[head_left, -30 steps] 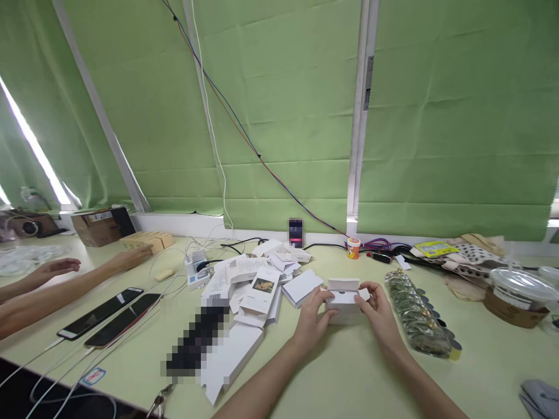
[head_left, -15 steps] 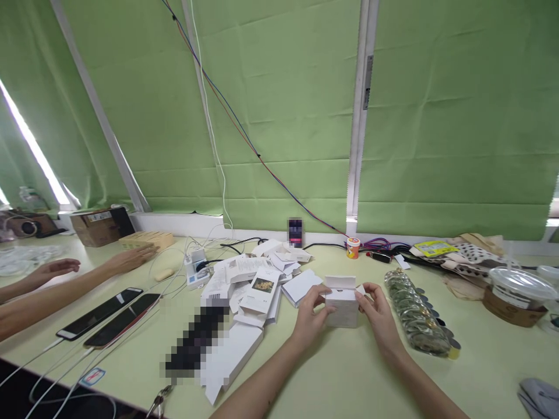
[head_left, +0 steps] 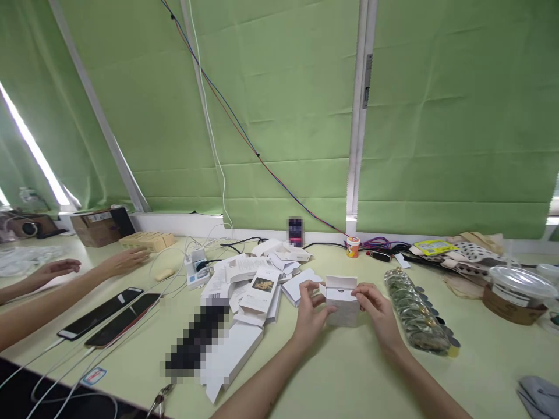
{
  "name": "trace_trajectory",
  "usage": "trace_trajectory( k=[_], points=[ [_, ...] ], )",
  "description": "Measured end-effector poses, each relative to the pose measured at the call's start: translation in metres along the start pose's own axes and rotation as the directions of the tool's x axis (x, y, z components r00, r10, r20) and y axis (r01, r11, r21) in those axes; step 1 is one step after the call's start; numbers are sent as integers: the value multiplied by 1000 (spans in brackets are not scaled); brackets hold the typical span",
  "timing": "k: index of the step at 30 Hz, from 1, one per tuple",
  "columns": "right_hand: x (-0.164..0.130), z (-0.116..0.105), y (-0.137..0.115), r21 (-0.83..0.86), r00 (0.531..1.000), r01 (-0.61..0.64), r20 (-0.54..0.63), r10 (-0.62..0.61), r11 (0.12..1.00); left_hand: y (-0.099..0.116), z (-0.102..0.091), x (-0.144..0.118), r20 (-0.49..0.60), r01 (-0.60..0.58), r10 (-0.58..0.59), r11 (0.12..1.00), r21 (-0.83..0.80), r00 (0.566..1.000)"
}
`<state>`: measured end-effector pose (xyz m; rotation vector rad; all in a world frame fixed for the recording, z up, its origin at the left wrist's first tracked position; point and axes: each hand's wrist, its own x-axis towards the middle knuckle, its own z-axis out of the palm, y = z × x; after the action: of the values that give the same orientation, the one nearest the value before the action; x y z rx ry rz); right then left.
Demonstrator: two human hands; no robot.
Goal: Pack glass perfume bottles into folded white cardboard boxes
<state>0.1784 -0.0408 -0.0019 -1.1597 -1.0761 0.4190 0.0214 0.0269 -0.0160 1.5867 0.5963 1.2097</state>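
Observation:
A small white cardboard box [head_left: 342, 308] stands on the table in front of me, its top flap raised at the back. My left hand [head_left: 311, 308] grips the box's left side, fingers curled by the left side flap and thumb on the front. At the upper right corner, my right hand [head_left: 373, 305] pinches the box, and no side flap shows there. What lies inside the box is hidden. To the left is a pile of white cartons [head_left: 262, 288], some flattened. On the right lies a row of clear plastic packets [head_left: 414, 314] with dark green contents.
Another person's hand [head_left: 126, 261] reaches toward yellowish boxes [head_left: 146, 240] at the left. Two phones [head_left: 102, 314] with charging cables lie nearer. A small orange tub [head_left: 353, 247], cables and a lidded plastic bowl [head_left: 515, 291] stand along the back and right.
My right fingers have shifted inward over the box's right corner, where a side flap stuck out before. My left fingers have lifted around the left flap. The other person's hand has drawn back slightly.

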Motion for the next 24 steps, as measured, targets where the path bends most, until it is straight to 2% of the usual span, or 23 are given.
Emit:
trace_trajectory(
  k=[3,9,12,17,19,22,24],
  points=[
    [0,0,2,-15,1000,5,5,-5,1000,1,1,0,21,-3,2,1000,25,1000],
    [-1,0,7,11,996,-72,51,71,997,1,-2,0,84,-146,136,981,125,987],
    [-1,0,8,36,995,-91,48,89,995,0,-4,0,107,-184,166,964,190,980],
    [-2,2,11,220,989,-138,-15,145,966,-3,-6,1,115,-188,167,962,200,979],
    [-1,2,13,275,985,-163,-8,172,947,-3,-7,2,118,-182,161,964,193,980],
    [0,1,14,230,981,-191,72,179,954,-3,-7,2,128,-175,154,968,180,980],
    [0,1,12,166,986,-157,83,145,974,-2,-8,2,135,-176,154,969,171,979]
  ],
)
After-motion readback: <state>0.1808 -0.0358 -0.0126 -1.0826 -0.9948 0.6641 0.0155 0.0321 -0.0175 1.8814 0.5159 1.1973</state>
